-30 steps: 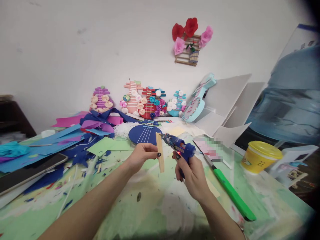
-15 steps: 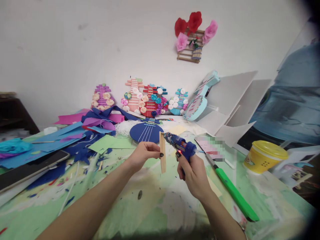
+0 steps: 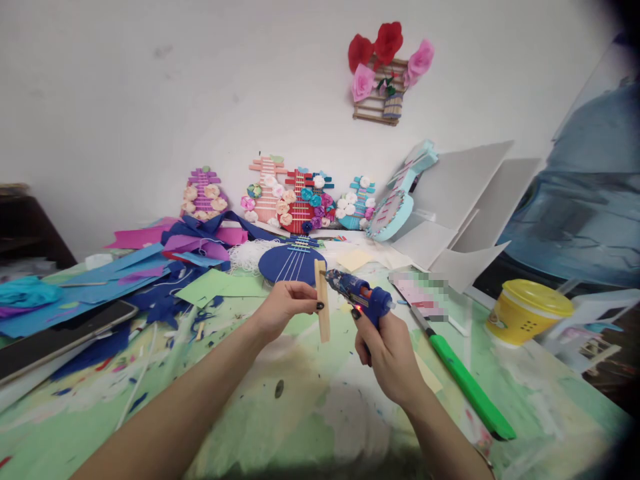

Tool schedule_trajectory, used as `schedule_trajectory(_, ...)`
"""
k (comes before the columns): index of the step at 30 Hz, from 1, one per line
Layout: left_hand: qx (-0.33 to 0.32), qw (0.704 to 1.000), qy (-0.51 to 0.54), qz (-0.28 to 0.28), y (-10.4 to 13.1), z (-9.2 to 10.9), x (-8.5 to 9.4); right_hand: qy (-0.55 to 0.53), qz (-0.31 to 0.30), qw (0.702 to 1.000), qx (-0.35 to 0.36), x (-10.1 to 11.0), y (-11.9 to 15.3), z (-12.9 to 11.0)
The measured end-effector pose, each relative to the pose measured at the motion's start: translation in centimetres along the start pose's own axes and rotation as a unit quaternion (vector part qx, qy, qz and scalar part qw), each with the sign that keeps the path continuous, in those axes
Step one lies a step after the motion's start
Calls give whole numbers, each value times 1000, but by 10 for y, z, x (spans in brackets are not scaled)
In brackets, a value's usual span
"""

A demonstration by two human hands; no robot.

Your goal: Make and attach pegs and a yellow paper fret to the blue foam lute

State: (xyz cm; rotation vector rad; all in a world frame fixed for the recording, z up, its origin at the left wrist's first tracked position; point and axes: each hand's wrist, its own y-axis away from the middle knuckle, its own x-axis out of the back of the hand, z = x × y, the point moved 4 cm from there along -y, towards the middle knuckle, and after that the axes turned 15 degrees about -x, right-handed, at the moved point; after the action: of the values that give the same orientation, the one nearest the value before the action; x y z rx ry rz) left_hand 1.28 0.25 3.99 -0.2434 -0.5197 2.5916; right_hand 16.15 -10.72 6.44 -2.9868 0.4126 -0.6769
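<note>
Near the middle of the view, my left hand (image 3: 286, 308) pinches a pale wooden strip (image 3: 324, 313), which stands nearly upright above the table. My right hand (image 3: 383, 347) is wrapped round a blue glue gun (image 3: 360, 292) with a small red light. The gun's nozzle points left, at the upper part of the strip; whether it touches is too small to tell. Behind the hands lies a round dark blue piece (image 3: 273, 262) with white strings and small crossbars.
A green-handled knife (image 3: 470, 387) and a yellow lidded tub (image 3: 530, 312) are at the right. Coloured sheets (image 3: 120, 267) and a phone (image 3: 65, 337) lie left. Flowered string-instrument crafts (image 3: 300, 207) lean against the wall, near white boards (image 3: 470, 193) and a large water bottle (image 3: 590, 193).
The wooden strip has tilted slightly, its top shifting left. The glue gun's nozzle sits a little lower along it. Both hands keep their hold.
</note>
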Motion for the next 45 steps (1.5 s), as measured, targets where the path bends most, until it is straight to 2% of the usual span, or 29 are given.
schedule_trajectory(6, 2, 1000, 4, 6, -1, 0, 2, 6, -11, 1000, -5, -1, 5, 1)
schedule_trajectory(18, 10, 1000, -5, -29, 2, 3, -4, -3, 13, 1000, 2, 5, -1, -2)
schedule_trajectory(26, 6, 1000, 15, -10, -1, 0, 2, 11, -14, 1000, -12, 3, 10, 8)
schedule_trajectory(36, 9, 999, 14, -30, 1, 5, -2, -11, -16, 1000, -7, 4, 6, 12)
schedule_trajectory(45, 27, 998, 55, -7, 0, 3, 0, 5, -31, 999, -22, 1, 14, 11)
